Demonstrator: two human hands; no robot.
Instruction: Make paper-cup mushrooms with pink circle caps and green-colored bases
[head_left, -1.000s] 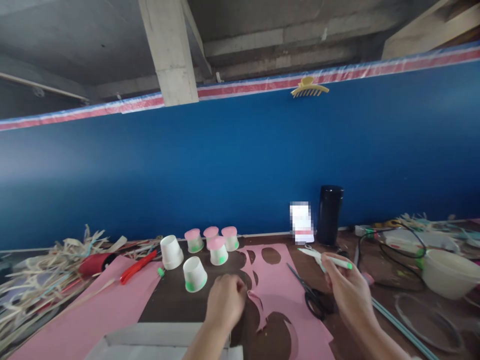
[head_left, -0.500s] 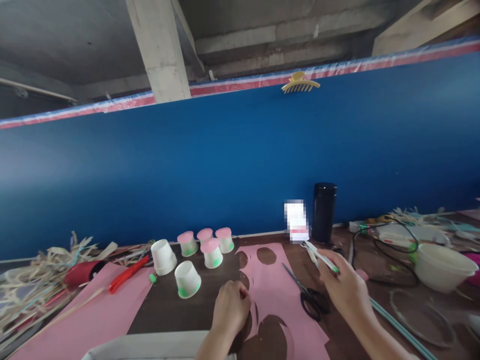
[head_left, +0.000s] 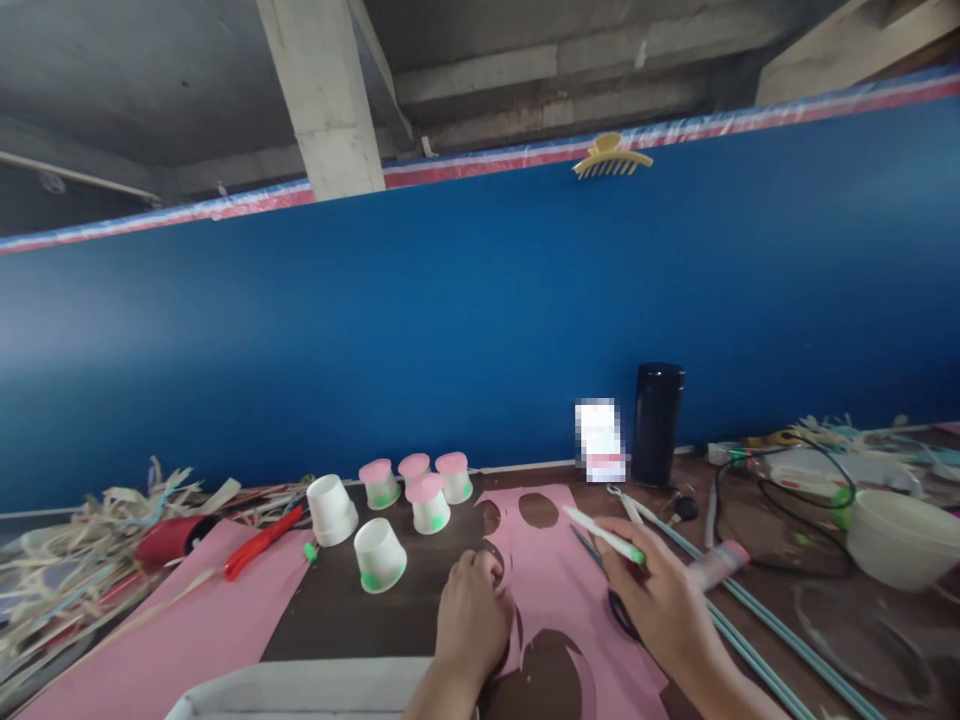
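Note:
My left hand [head_left: 471, 612] rests curled on the left edge of a pink paper sheet [head_left: 559, 590] that has round holes cut out of it. Its fingers are pressed together at the sheet's edge. My right hand [head_left: 660, 610] hovers over the same sheet and holds a white marker with a green end [head_left: 604, 535], tip pointing up and left. Black scissors [head_left: 615, 600] lie partly hidden under my right hand. Several upturned white paper cups [head_left: 380, 553], some with pink tops [head_left: 429, 502], stand to the left of the sheet.
A black flask [head_left: 658, 423] stands by the blue wall. A white bowl [head_left: 900, 540], cables and thin rods [head_left: 757, 620] lie at right. Red pliers [head_left: 262, 541], another pink sheet [head_left: 172, 630] and dry straw [head_left: 82, 560] are at left; a white box [head_left: 300, 690] sits at the near edge.
My right hand with the marker has moved left and down, from near the flask to over the pink sheet and scissors. My left hand stayed at the sheet's edge.

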